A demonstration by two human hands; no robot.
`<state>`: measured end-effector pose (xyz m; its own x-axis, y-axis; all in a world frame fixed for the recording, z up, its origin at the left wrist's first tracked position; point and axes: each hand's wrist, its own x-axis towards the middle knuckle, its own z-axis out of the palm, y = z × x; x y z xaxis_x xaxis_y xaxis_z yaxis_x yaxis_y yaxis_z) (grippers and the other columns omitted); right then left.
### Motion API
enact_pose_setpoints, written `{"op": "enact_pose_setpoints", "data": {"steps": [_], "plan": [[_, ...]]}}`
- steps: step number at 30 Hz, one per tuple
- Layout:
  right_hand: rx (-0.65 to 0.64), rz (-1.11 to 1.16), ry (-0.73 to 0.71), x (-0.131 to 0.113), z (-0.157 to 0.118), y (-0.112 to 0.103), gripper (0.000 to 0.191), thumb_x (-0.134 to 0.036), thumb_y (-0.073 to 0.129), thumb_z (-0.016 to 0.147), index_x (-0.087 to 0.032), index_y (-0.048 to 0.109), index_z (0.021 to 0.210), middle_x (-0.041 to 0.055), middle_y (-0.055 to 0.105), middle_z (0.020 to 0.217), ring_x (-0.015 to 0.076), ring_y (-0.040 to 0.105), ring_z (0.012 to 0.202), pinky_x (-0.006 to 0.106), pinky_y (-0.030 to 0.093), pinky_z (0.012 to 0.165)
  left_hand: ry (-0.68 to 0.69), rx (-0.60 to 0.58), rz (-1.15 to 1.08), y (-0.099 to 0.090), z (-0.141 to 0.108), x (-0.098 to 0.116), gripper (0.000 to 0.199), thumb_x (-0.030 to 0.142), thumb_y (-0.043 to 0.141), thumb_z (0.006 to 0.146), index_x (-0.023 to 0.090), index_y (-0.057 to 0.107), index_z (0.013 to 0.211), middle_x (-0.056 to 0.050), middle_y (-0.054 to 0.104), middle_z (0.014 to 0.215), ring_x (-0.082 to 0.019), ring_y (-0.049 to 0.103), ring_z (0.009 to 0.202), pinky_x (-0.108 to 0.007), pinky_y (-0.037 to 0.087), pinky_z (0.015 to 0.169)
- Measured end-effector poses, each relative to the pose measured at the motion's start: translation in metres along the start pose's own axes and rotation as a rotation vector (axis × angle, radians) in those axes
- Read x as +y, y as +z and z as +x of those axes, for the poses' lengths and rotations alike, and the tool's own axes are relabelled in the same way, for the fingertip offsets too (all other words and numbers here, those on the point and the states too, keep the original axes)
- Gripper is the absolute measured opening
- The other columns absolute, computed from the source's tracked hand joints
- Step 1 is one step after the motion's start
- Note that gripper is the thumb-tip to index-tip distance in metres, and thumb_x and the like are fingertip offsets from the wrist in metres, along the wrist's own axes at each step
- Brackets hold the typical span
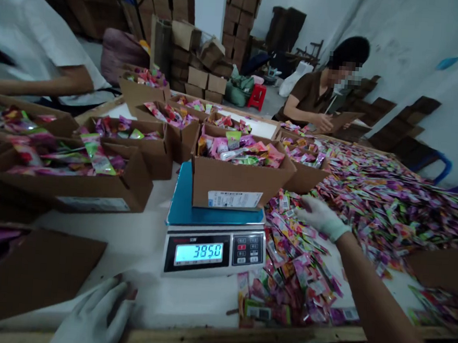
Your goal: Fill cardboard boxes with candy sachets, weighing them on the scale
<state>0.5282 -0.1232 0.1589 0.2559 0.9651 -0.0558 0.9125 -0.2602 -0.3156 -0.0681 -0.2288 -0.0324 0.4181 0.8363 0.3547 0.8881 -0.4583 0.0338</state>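
Head view first: what is the right hand (322,218) doing?

Lying open in a white glove, fingers spread, palm down over a heap of loose packets (291,264). I can't see it gripping anything.

And the left hand (95,313)?

Also gloved, down at the near edge of the surface (134,295), with its fingers partly curled. I can't tell whether it has hold of anything.

Where are the other packets?

A much bigger heap (391,204) spreads across the right side of the surface. More fill an open cardboard box (235,190) sitting on a blue scale (212,243), whose display (198,253) reads 3950. The right hand is near that box, not touching it.

Any other boxes?

Several, also full of packets, crowd the left and far side of the surface, like the big one (71,184) just left of the scale.

Anyone else around?

A person in a brown shirt (308,96) sits at the far end, handling a sheet of cardboard (344,122). A person in a white shirt (38,33) leans in from the left. Stacked boxes (204,70) and a red stool (257,96) stand behind them.
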Motion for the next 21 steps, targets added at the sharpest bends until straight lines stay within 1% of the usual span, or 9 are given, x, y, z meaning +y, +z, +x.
{"op": "enact_pose_setpoints", "data": {"steps": [2, 4, 6, 9, 12, 15, 17, 19, 21], "plan": [[-0.128, -0.134, 0.189, 0.034, -0.023, 0.035, 0.043, -0.036, 0.077, 0.077, -0.016, 0.074, 0.115, 0.0171, 0.074, 0.118, 0.0333, 0.072, 0.109, 0.042, 0.057, 0.093, -0.107, -0.040, -0.028, -0.008, 0.007, 0.009, 0.039, 0.038, 0.047, 0.097, 0.018, 0.080, 0.106, -0.013, 0.079, 0.120, -0.034, 0.070, 0.121, -0.049, 0.056, 0.105], [-0.121, -0.169, 0.255, 0.052, -0.042, 0.059, 0.033, -0.036, 0.072, 0.080, -0.017, 0.075, 0.107, 0.0179, 0.074, 0.118, 0.0333, 0.073, 0.102, 0.042, 0.056, 0.086, -0.164, -0.058, -0.051, -0.014, 0.012, 0.014, 0.042, 0.042, 0.046, 0.100, 0.017, 0.079, 0.107, -0.014, 0.078, 0.123, -0.033, 0.071, 0.120, -0.048, 0.055, 0.105], [-0.067, -0.140, 0.246, 0.061, -0.051, 0.070, 0.020, -0.035, 0.062, 0.086, -0.021, 0.074, 0.095, 0.0126, 0.076, 0.106, 0.0289, 0.072, 0.090, 0.039, 0.054, 0.080, -0.169, -0.057, -0.058, -0.018, 0.015, 0.016, 0.044, 0.045, 0.045, 0.101, 0.017, 0.079, 0.106, -0.014, 0.079, 0.121, -0.033, 0.071, 0.118, -0.046, 0.055, 0.104], [-0.009, -0.058, 0.200, 0.066, -0.045, 0.067, 0.013, -0.032, 0.056, 0.085, -0.026, 0.068, 0.085, 0.0042, 0.072, 0.079, 0.0237, 0.067, 0.076, 0.034, 0.052, 0.073, -0.180, -0.039, -0.037, -0.021, 0.017, 0.019, 0.048, 0.048, 0.042, 0.102, 0.017, 0.079, 0.104, -0.014, 0.079, 0.119, -0.032, 0.071, 0.117, -0.044, 0.056, 0.103], [0.089, 0.011, 0.157, 0.066, -0.029, 0.044, 0.011, -0.032, 0.054, 0.083, -0.026, 0.063, 0.086, 0.0046, 0.070, 0.079, 0.0242, 0.065, 0.077, 0.035, 0.052, 0.075, -0.205, -0.025, -0.024, -0.024, 0.018, 0.022, 0.051, 0.049, 0.041, 0.103, 0.014, 0.078, 0.106, -0.016, 0.078, 0.120, -0.032, 0.072, 0.115, -0.044, 0.056, 0.102], [0.258, 0.125, 0.083, 0.047, -0.016, -0.001, 0.012, -0.036, 0.052, 0.087, -0.026, 0.058, 0.091, 0.0076, 0.071, 0.087, 0.0243, 0.066, 0.081, 0.037, 0.053, 0.078, -0.214, -0.035, -0.049, -0.023, 0.017, 0.024, 0.051, 0.048, 0.041, 0.103, 0.013, 0.078, 0.106, -0.017, 0.078, 0.120, -0.033, 0.072, 0.116, -0.046, 0.057, 0.103], [0.430, 0.287, -0.009, 0.018, -0.009, -0.039, 0.014, -0.040, 0.057, 0.090, -0.027, 0.058, 0.094, 0.0052, 0.068, 0.080, 0.0214, 0.063, 0.071, 0.036, 0.051, 0.068, -0.231, -0.045, -0.069, -0.019, 0.015, 0.022, 0.049, 0.048, 0.043, 0.103, 0.013, 0.077, 0.109, -0.017, 0.076, 0.124, -0.034, 0.072, 0.117, -0.048, 0.057, 0.104], [0.632, 0.417, -0.164, -0.025, -0.001, -0.075, 0.017, -0.041, 0.065, 0.089, -0.026, 0.060, 0.093, 0.0004, 0.062, 0.070, 0.0170, 0.056, 0.060, 0.032, 0.047, 0.059, -0.239, -0.053, -0.090, -0.015, 0.011, 0.018, 0.048, 0.047, 0.045, 0.102, 0.013, 0.077, 0.112, -0.018, 0.075, 0.128, -0.035, 0.071, 0.119, -0.051, 0.056, 0.105], [0.808, 0.393, -0.396, -0.078, 0.010, -0.103, 0.015, -0.035, 0.069, 0.088, -0.022, 0.063, 0.088, 0.0003, 0.064, 0.076, 0.0138, 0.057, 0.066, 0.029, 0.048, 0.064, -0.239, -0.057, -0.128, -0.011, 0.008, 0.013, 0.046, 0.047, 0.047, 0.099, 0.015, 0.078, 0.112, -0.017, 0.076, 0.127, -0.036, 0.071, 0.119, -0.053, 0.057, 0.106]]}}
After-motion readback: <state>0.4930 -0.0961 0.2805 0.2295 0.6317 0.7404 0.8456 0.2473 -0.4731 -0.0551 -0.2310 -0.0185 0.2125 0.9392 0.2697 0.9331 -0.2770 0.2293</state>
